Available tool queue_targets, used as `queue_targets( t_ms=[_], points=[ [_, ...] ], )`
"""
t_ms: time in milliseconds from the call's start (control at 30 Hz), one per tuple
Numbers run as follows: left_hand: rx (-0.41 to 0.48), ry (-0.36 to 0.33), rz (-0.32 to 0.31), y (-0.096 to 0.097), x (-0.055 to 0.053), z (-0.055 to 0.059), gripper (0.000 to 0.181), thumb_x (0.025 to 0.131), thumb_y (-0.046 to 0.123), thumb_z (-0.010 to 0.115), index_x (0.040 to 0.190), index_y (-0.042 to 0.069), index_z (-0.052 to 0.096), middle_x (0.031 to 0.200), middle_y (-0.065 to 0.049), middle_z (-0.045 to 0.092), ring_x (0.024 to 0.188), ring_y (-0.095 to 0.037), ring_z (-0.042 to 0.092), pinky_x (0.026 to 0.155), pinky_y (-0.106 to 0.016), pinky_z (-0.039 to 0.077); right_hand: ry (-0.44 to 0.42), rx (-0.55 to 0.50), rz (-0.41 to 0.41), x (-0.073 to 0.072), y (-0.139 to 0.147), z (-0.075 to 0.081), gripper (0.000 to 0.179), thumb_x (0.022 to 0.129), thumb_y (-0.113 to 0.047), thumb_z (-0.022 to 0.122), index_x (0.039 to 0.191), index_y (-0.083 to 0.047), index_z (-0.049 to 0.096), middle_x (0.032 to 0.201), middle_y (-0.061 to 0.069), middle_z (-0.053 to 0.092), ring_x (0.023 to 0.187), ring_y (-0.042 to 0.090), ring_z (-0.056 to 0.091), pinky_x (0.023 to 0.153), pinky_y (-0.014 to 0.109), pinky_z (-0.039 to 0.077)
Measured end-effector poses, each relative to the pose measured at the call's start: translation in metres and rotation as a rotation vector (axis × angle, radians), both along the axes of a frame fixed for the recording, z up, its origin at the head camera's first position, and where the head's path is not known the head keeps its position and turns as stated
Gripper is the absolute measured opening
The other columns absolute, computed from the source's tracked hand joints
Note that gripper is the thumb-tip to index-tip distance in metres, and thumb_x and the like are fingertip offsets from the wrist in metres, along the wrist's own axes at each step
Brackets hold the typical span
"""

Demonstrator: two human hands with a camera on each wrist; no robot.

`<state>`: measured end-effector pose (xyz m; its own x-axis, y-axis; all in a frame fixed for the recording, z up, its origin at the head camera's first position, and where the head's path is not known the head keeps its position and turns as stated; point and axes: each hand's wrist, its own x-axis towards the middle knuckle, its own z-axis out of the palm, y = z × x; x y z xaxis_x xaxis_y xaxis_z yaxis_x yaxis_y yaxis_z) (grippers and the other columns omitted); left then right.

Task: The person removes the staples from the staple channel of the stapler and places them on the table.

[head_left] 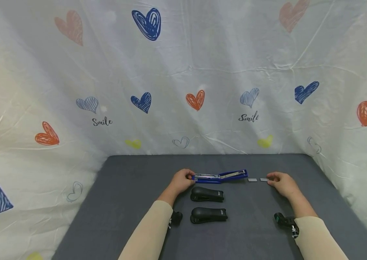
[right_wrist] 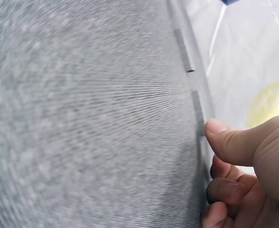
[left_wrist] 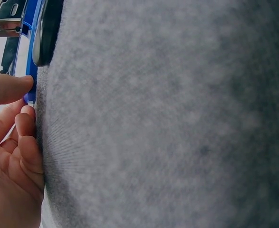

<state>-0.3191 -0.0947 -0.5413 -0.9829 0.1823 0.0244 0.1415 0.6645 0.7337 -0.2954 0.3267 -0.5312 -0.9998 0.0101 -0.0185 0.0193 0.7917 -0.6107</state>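
A long blue stapler with silvery metal inner parts (head_left: 219,179) lies spread open near the far edge of the tabletop, about midway between the two far corners, its right section tilted slightly upward. The left hand (head_left: 182,180) pinches its left end, the thumb on the side facing the left wrist camera and the other fingers curled beneath. Just beyond the stapler's right end lies a small flat silver-grey staple strip (head_left: 252,180), and beside it, a little apart toward the right edge, a second silver-grey strip (head_left: 263,180). The right hand (head_left: 283,184) pinches that second strip's right end between thumb and fingertip, remaining fingers bent inward.

Both forearms, in cream sleeves (head_left: 147,231), reach from the near edge and slant toward each other. Between them, nearer than the blue stapler, a closed black stapler with a rounded body (head_left: 206,194) and a matching black stapler (head_left: 208,215) lie one before the other, both lengthwise along the far edge of the dark grey cloth-like tabletop (head_left: 118,202).
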Motion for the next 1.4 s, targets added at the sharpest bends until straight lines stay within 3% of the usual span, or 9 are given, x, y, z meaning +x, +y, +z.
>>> queue_targets(
  t_ms=[233,467,600,800,1400],
  points=[
    [-0.006,0.005,-0.005,-0.001,0.0,-0.002,0.023,0.087,0.007,0.076,0.11,0.005,0.073,0.092,-0.003,0.059,0.084,-0.019,0.052,0.081,-0.041,0.046,0.014,-0.038,-0.022,0.003,-0.005,0.015,0.039,0.099,-0.012,0.067,0.129,0.011,0.059,0.106,0.026,0.061,0.094,0.039,0.058,0.078,0.053,0.047],
    [-0.007,-0.005,-0.004,-0.001,-0.001,-0.002,0.023,0.089,0.007,0.075,0.111,0.005,0.073,0.091,-0.003,0.058,0.084,-0.019,0.052,0.08,-0.04,0.046,0.099,-0.047,0.001,0.009,-0.022,0.04,0.04,0.1,-0.016,0.066,0.131,0.009,0.059,0.114,0.028,0.061,0.102,0.044,0.06,0.077,0.053,0.049],
    [-0.008,-0.006,-0.002,-0.001,-0.002,-0.002,0.023,0.089,0.007,0.075,0.112,0.005,0.073,0.092,-0.003,0.058,0.084,-0.019,0.052,0.08,-0.039,0.045,0.126,-0.059,0.019,0.013,-0.035,0.055,0.041,0.1,-0.018,0.067,0.132,0.008,0.06,0.115,0.028,0.062,0.099,0.043,0.063,0.073,0.049,0.051],
    [-0.006,-0.004,-0.001,-0.001,-0.002,-0.003,0.023,0.089,0.007,0.076,0.111,0.005,0.073,0.09,-0.002,0.058,0.083,-0.019,0.052,0.079,-0.039,0.045,0.165,-0.104,0.042,0.021,-0.054,0.07,0.041,0.101,-0.019,0.067,0.134,0.005,0.061,0.115,0.023,0.061,0.083,0.027,0.06,0.064,0.039,0.046],
    [0.002,-0.003,0.003,-0.001,-0.003,-0.002,0.023,0.088,0.007,0.076,0.111,0.004,0.073,0.09,-0.002,0.058,0.083,-0.019,0.052,0.079,-0.039,0.046,0.203,-0.199,0.12,0.043,-0.106,0.098,0.038,0.102,-0.023,0.068,0.135,-0.005,0.063,0.118,0.015,0.06,0.086,0.023,0.058,0.066,0.037,0.048]
  ],
)
